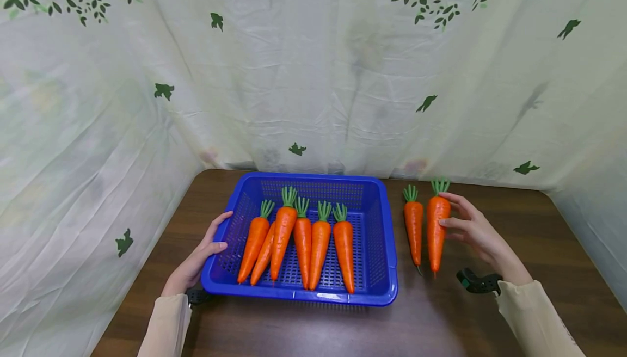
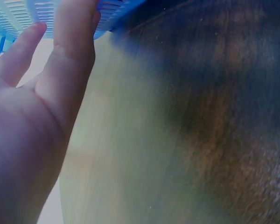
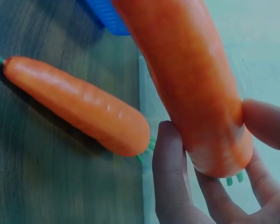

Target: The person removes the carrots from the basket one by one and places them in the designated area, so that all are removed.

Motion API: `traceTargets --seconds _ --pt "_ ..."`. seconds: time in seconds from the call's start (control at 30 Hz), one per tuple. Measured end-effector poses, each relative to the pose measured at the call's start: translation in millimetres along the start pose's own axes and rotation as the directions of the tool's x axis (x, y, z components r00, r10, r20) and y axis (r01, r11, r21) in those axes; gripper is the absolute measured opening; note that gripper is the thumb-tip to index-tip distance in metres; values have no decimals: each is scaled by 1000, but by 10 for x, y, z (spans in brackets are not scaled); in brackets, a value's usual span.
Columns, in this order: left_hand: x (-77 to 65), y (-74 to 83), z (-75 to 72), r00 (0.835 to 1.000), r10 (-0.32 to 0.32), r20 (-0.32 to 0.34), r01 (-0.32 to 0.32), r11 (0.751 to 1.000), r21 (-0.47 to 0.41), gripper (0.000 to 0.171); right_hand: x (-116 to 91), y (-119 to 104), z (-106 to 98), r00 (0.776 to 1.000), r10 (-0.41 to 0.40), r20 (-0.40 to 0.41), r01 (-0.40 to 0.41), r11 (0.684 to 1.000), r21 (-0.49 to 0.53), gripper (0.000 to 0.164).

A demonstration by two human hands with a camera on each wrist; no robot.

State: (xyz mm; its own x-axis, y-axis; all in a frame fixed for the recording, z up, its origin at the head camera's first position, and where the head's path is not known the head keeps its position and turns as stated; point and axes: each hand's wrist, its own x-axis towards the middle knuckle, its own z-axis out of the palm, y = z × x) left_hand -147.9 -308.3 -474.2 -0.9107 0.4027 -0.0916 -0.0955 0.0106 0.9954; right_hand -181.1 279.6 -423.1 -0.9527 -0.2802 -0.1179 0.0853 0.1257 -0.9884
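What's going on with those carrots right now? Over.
Right hand pinching one carrot. Left hand at basket. Six carrots inside. Loose carrot lies between held one and basket.

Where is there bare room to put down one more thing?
On the table, in front of the blue basket, up to the right sleeve, and right of the right hand. Inside the basket, right of the rightmost carrot. The basket's left half is crowded with carrots. Tight: beside the unheld carrot.

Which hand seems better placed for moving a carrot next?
Probably the right hand: it pinches one carrot, and another carrot lies close by on the table. The left hand is at the opposite side of the blue basket.
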Motion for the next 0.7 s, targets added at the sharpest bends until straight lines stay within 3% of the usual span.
traceTargets --seconds 0.7 --pt "3 1 3 1000 2 -3 -2 1000 10 62 76 165 -117 1000 17 -9 -17 1000 -17 58"
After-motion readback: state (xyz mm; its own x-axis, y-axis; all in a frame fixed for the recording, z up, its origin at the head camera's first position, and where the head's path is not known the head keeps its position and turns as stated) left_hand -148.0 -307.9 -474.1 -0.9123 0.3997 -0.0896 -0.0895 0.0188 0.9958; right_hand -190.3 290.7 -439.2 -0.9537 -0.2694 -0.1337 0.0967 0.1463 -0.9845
